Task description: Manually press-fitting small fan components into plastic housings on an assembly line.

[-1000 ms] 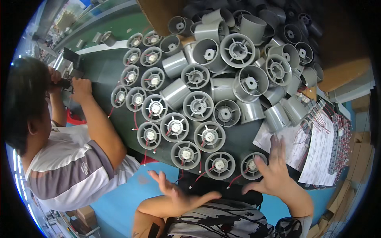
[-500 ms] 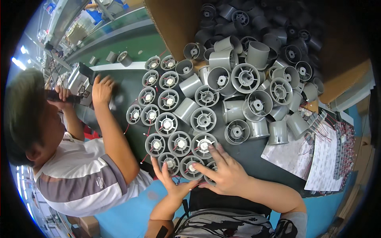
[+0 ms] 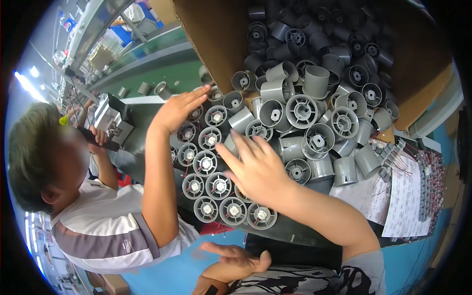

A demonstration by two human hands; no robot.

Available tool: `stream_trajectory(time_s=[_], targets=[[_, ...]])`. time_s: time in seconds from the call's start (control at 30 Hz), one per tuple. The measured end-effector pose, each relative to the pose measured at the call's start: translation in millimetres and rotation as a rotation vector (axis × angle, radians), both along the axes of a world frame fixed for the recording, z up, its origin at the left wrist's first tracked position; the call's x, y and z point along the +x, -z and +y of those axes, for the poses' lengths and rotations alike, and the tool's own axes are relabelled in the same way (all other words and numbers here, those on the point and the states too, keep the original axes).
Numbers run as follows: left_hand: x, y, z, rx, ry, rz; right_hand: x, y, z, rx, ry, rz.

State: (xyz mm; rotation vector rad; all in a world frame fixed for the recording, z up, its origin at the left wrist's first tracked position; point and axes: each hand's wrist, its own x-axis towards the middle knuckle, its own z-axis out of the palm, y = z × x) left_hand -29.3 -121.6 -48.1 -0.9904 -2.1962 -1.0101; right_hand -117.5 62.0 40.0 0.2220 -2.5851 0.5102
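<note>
My right hand [image 3: 263, 169] reaches over the grey plastic fan housings, fingers spread above a housing lying on its side [image 3: 230, 146] and partly hiding it. I cannot tell whether the fingertips touch it. Down by my body, off the table's near edge, my left hand [image 3: 233, 258] is slightly blurred, its fingers stretched out and holding nothing. Rows of upright housings with white centres and red wires stand to the left of my right hand, among them a front-row housing [image 3: 232, 211]. A loose heap of grey housings [image 3: 315, 110] lies beyond and to the right.
A large cardboard box [image 3: 196, 37] spills housings onto the dark table. At right lie white paper sheets [image 3: 408, 209] and a bundle of small wired parts [image 3: 427, 182]. A co-worker's hand [image 3: 179, 110] reaches across the far rows; their other hand holds a dark tool [image 3: 104, 140].
My right hand has moved up and away from the front housings. My left hand has dropped back toward my body. The co-worker's arm has swung right over the rows.
</note>
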Motion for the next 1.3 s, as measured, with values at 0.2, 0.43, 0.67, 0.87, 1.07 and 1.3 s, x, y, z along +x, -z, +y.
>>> stream_trajectory(time_s=[0.2,0.43,0.67,0.87,1.07,1.3], targets=[[-1.9,6.7,47.9,0.090,-0.033,0.130,-61.8,18.0,-8.6,0.242,0.387,-0.699],[-9.3,14.5,55.3,0.002,-0.157,0.043,-38.8,19.8,3.9,-0.031,0.238,-0.360],[-32.4,6.4,50.1,-0.143,-0.249,0.017,-22.0,-3.3,31.0,-0.589,0.198,-0.293],[-26.9,-5.1,38.3,-0.169,-0.243,-0.060,33.5,-37.8,52.6,-0.797,0.037,-0.406],[-0.3,-18.3,35.8,-0.341,0.174,0.435,140.9,6.1,59.4,-0.241,0.080,-0.757],[12.6,-3.7,97.7,-0.011,0.604,-0.530,191.0,16.3,81.0,-0.377,0.470,-0.346]])
